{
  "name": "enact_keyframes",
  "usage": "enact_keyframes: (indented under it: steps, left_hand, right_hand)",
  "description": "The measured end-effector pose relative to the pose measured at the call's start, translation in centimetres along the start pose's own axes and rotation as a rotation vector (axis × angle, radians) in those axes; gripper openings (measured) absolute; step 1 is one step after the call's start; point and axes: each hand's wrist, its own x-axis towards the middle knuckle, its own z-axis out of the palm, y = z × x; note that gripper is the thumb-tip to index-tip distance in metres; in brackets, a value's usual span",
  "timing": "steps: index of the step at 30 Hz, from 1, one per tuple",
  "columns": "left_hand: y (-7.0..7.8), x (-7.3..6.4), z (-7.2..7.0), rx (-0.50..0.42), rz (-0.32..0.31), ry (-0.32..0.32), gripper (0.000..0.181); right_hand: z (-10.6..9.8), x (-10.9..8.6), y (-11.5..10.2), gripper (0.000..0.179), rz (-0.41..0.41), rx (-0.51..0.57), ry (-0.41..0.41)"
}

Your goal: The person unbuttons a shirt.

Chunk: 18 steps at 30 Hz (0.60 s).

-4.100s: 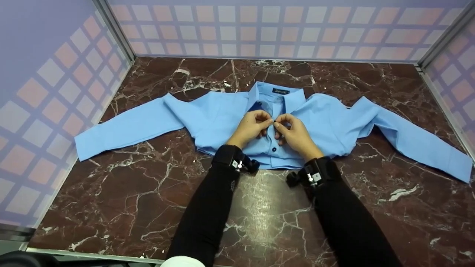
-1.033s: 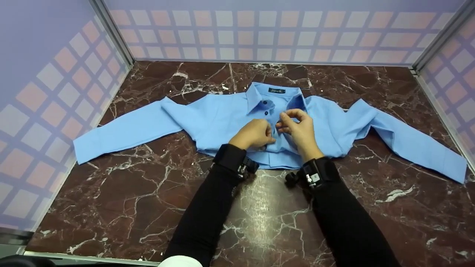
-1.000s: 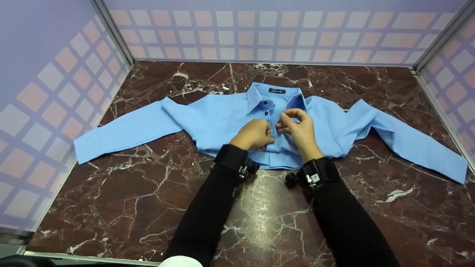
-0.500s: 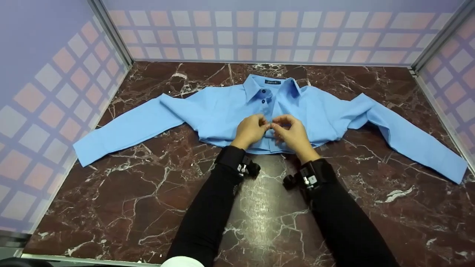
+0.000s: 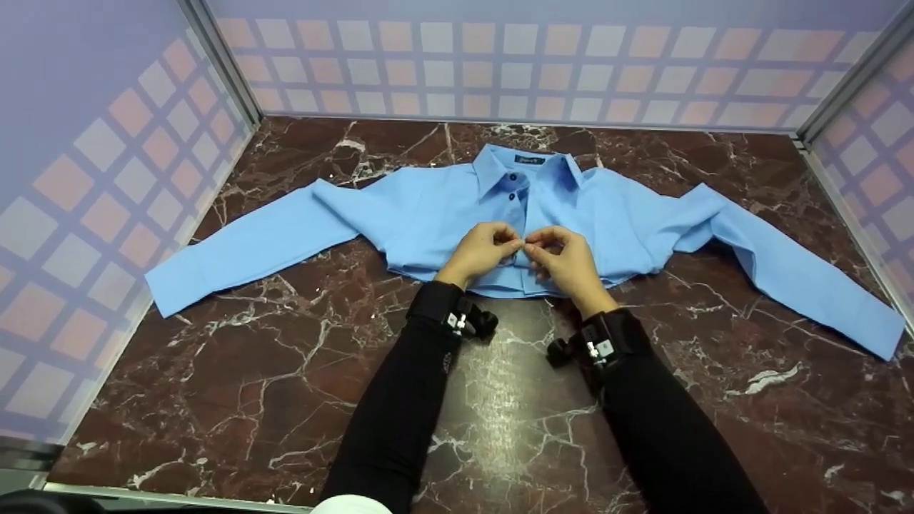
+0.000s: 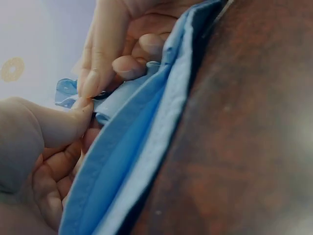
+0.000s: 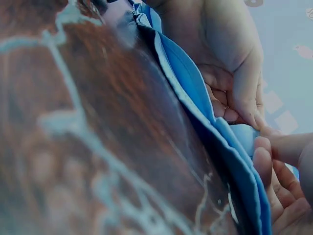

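A light blue long-sleeved shirt (image 5: 428, 214) lies face up on the table, its hem toward me and sleeves spread. Two dark buttons (image 5: 513, 187) show below the collar, on the left side of the front. Lower on the front opening, the left hand (image 5: 482, 250) pinches the fabric between thumb and forefinger. Facing it, the right hand (image 5: 564, 257) pinches the same edge, and the fingertips of both hands meet. In the left wrist view the blue cloth (image 6: 132, 93) bunches up by the fingers. Whatever lies right between the fingertips is hidden.
The table (image 5: 250, 385) has a dark red marbled top with white veins. Patterned panels (image 5: 514, 71) stand behind it and at both sides. The right sleeve end (image 5: 878, 328) lies near the right panel, the left cuff (image 5: 171, 285) near the left one.
Four seconds ago the hands met higher on the front. A second ago they were apart; now their fingertips meet. The shirt body has shifted slightly away from me, and the second button is uncovered.
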Motion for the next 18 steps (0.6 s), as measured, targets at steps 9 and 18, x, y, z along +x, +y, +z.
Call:
enact_keyframes:
  steps: [9,18]
  left_hand:
    - [-0.08,0.05,0.05,-0.09,0.012,-0.011,0.01]
    - [0.39,-0.13,0.36,0.034,-0.038,0.029,0.013]
  right_hand:
    - [-0.34,0.03,-0.08,0.018,0.023,-0.043,-0.026]
    - [-0.71,0.13,-0.26,0.016,0.062,-0.085,-0.103]
